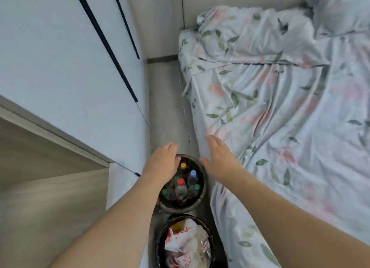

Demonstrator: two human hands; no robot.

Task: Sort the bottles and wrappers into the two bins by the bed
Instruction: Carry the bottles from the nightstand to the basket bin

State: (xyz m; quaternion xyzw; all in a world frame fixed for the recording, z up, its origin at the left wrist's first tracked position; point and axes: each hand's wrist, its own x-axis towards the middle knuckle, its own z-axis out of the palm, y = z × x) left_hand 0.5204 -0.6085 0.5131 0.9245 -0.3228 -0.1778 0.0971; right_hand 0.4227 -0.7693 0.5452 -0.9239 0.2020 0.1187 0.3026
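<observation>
My left hand (163,161) covers the bottle bin's (201,197) far rim; the wrapper bin (160,245), perhaps overfull, is cut off below.

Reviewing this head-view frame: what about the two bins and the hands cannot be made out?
- Bottle bin: its left rim is hidden under the left hand; bottle labels are too small to read.
- Wrapper bin: its near side is cut off by the bottom edge; print on the wrappers is blurred.
- Right hand: motion-blurred; contact with the bedsheet is unclear.
</observation>
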